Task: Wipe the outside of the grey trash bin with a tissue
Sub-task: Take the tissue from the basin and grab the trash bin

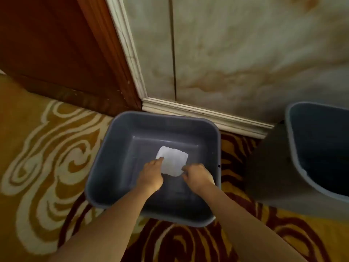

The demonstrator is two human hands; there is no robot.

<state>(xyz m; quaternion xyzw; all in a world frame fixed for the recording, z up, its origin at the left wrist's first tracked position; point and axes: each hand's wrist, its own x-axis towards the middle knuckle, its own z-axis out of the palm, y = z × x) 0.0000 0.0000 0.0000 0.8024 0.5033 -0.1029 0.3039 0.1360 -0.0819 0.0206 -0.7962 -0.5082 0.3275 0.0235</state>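
Over the grey trash bin point(105, 161), both hands hold a white tissue point(172, 160) spread flat. Left hand point(151, 175) pinches its left edge, right hand point(197, 175) its right corner.

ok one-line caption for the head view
Both hands, left and right, hold a tissue above the open grey bin on patterned carpet.

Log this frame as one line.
stage: tissue held, wiping not begun | left hand + right hand: both grip tissue | above open grey bin | outside untouched
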